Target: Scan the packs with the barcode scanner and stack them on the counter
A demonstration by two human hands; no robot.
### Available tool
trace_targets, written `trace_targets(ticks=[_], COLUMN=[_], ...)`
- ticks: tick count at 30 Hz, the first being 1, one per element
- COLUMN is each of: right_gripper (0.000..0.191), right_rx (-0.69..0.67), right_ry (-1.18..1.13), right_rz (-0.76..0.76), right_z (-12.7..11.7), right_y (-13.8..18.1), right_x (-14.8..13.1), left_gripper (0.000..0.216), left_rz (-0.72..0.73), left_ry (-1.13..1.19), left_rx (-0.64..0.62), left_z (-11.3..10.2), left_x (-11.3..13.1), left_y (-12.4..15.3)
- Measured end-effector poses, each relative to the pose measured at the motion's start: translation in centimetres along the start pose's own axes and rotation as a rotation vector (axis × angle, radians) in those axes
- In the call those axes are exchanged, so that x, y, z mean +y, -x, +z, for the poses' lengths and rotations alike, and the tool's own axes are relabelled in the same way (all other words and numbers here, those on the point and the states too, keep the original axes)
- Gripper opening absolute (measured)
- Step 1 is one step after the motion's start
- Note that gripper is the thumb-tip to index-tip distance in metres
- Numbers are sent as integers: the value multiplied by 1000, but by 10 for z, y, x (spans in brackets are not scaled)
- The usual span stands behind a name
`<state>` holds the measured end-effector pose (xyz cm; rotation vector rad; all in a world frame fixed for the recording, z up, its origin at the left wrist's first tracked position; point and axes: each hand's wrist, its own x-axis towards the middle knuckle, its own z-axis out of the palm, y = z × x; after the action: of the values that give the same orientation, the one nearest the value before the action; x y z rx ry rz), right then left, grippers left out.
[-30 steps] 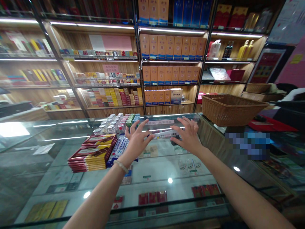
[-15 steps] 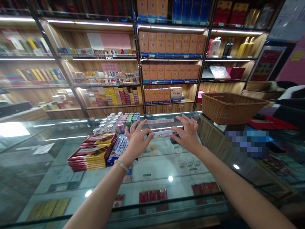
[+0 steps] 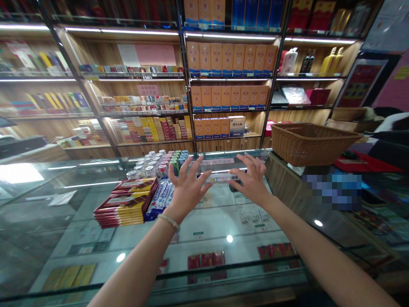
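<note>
A slim white packet [image 3: 220, 177] with small print and dark marks near its right end lies level between my hands, just over the glass counter. At its left end are the thumb and forefinger of my left hand [image 3: 188, 189], the other fingers raised and spread. My right hand [image 3: 252, 181] pinches the right end between thumb and forefinger, its remaining fingers lifted. Beside my left hand lie blue-and-white wrapped packs [image 3: 161, 196], partly hidden by it. Left of these is a stack of red-and-yellow chocolate bars [image 3: 126, 202]. Behind stand rows of small capped tubs [image 3: 153, 162] and coloured tubes [image 3: 174, 160].
The glass counter [image 3: 217, 226] shows cigarette packs on shelves beneath. A wicker basket [image 3: 311, 145] stands at the right on an adjoining counter. Wall shelves [image 3: 230, 81] with boxes and bottles rise behind. A paper slip [image 3: 63, 198] lies at left.
My left hand has shifted slightly right, its thumb and forefinger now farther in at the packet's left end. My right hand stays nearly still.
</note>
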<state>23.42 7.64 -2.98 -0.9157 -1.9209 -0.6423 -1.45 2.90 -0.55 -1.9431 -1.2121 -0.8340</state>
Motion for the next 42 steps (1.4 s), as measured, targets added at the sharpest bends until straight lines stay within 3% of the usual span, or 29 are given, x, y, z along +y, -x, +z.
trace_targets(ticks=[8, 12, 16, 22, 25, 29, 36, 42], right_gripper=[28, 65, 107, 125, 122, 112, 55, 44], right_rx=[-137, -264, -403, -669, -757, -777, -744, -728], right_ry=[34, 62, 109, 135, 143, 160, 139, 79], right_rz=[20, 37, 160, 418, 463, 461, 361, 324], right_z=[-4, -5, 2, 8, 6, 5, 6, 6], right_y=[-3, -5, 5, 27, 29, 28, 29, 26], right_x=[-3, 3, 11, 13, 10, 9, 13, 19], left_gripper=[17, 15, 14, 15, 14, 15, 15, 16], left_rz=[-90, -131, -139, -153, -156, -164, -173, -203], left_ry=[92, 122, 110, 71, 57, 57, 55, 24], left_rx=[-95, -84, -92, -112, -109, -113, -103, -93], left_z=[0, 1, 3, 5, 5, 6, 6, 4], left_x=[-2, -3, -4, -5, -7, -8, -12, -20], left_y=[-1, 0, 1, 1, 2, 2, 3, 3])
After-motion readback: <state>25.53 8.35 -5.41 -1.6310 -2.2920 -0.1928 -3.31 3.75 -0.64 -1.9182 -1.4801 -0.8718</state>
